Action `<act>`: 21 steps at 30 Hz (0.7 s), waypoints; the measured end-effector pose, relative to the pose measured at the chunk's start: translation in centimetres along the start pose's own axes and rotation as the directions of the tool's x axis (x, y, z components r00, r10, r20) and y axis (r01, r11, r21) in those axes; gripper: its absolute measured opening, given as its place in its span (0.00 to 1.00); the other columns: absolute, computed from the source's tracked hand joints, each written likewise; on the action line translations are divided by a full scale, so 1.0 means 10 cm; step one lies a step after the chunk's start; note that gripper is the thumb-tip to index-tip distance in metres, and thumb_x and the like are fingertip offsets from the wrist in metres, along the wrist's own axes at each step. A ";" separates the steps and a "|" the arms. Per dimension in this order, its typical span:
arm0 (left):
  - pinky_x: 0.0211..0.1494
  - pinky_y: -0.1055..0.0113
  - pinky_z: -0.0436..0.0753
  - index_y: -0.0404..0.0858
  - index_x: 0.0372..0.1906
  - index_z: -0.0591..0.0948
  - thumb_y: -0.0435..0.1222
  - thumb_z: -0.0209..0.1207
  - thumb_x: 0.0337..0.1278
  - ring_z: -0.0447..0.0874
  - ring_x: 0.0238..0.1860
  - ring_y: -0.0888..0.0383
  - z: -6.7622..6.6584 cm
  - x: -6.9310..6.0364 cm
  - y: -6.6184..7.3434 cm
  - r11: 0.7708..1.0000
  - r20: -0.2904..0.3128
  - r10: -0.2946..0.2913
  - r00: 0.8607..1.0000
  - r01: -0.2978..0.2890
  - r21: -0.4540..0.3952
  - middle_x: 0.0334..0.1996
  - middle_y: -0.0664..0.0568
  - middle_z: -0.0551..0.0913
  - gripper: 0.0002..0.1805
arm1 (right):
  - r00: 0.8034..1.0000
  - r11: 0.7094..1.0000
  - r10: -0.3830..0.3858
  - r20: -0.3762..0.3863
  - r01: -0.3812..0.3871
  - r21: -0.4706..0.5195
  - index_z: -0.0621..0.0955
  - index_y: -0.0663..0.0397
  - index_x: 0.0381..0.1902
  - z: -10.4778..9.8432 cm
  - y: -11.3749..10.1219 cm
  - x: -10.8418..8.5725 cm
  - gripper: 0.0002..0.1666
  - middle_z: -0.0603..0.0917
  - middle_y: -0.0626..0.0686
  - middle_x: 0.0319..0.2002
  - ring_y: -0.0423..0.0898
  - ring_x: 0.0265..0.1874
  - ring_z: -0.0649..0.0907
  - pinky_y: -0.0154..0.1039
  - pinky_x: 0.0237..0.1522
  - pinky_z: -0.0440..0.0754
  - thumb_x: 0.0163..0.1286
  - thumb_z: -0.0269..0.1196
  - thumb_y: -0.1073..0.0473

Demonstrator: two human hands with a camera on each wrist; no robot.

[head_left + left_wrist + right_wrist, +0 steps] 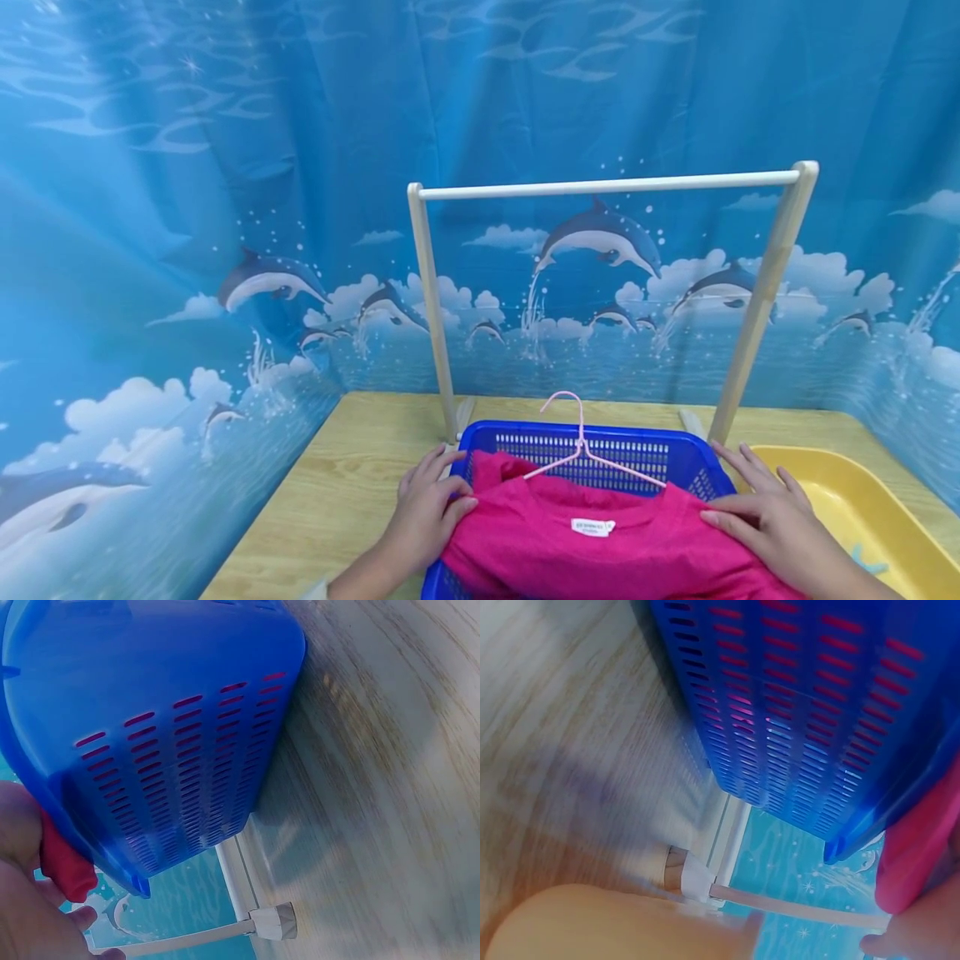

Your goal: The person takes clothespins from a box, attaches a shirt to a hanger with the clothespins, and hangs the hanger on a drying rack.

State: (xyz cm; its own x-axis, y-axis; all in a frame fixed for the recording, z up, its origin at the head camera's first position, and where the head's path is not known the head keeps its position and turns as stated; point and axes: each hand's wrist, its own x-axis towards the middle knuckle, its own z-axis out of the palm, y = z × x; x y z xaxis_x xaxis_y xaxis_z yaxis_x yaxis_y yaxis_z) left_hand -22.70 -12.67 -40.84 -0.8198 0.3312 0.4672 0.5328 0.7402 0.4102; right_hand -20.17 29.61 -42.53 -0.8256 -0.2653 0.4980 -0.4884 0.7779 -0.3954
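A bright pink shirt (600, 550) with a white neck label lies over a blue plastic basket (510, 429). Its neckline faces up, and a pink hanger (581, 442) is inside it, the hook standing above the collar. My left hand (427, 508) pinches the shirt's left shoulder at the basket rim. At the opposite shoulder, my right hand (776, 521) pinches the fabric between thumb and fingers. In the left wrist view a fold of the pink shirt (66, 862) shows beside the hand. The right wrist view has the pink cloth (915, 855) over the basket's edge.
Behind the basket stands a wooden rack with a white crossbar (607, 187). To the right sits a yellow tray (847, 492) with a small light-blue item (868, 562) in it. All stand on a wood-grain table (330, 467), before a blue dolphin-print curtain (360, 125).
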 end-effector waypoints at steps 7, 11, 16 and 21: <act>0.62 0.31 0.61 0.45 0.28 0.80 0.35 0.64 0.58 0.65 0.66 0.35 0.00 0.00 0.00 0.999 0.008 0.002 1.000 -0.002 -0.037 0.59 0.41 0.77 0.06 | 1.000 1.000 0.011 -0.019 -0.011 0.004 0.88 0.34 0.30 -0.02 0.00 0.01 0.08 0.67 0.68 0.67 0.73 0.71 0.49 0.70 0.65 0.25 0.59 0.71 0.59; 0.61 0.30 0.61 0.45 0.29 0.77 0.34 0.62 0.59 0.66 0.66 0.35 0.01 0.00 0.00 0.997 -0.018 0.037 0.999 -0.038 -0.062 0.58 0.40 0.77 0.06 | 0.999 1.000 -0.011 -0.046 0.010 -0.008 0.89 0.38 0.32 -0.02 0.00 0.01 0.08 0.67 0.68 0.66 0.71 0.71 0.50 0.69 0.66 0.26 0.57 0.72 0.60; 0.61 0.31 0.63 0.44 0.29 0.76 0.32 0.60 0.61 0.67 0.64 0.34 0.05 -0.01 0.01 0.991 -0.082 0.072 0.994 -0.080 -0.104 0.56 0.40 0.78 0.06 | 0.994 0.999 -0.050 -0.092 0.049 -0.010 0.89 0.42 0.33 -0.02 0.00 0.01 0.10 0.67 0.65 0.67 0.62 0.74 0.48 0.66 0.68 0.28 0.54 0.73 0.63; 0.60 0.33 0.66 0.42 0.30 0.76 0.30 0.60 0.60 0.69 0.62 0.32 0.08 0.00 0.00 0.984 -0.159 0.119 0.980 -0.138 -0.111 0.54 0.39 0.79 0.06 | 0.981 0.995 -0.102 -0.165 0.103 0.000 0.89 0.44 0.34 -0.03 0.00 0.00 0.14 0.64 0.51 0.72 0.41 0.75 0.45 0.62 0.71 0.31 0.51 0.74 0.66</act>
State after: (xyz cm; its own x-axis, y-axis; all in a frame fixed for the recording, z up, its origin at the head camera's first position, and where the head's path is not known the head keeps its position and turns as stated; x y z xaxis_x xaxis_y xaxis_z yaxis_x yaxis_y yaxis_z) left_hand -22.87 -12.23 -41.45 -0.7065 0.3200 0.6312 0.6606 0.6181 0.4260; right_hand -20.07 29.78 -42.28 -0.7134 -0.2452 0.6565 -0.5710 0.7464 -0.3417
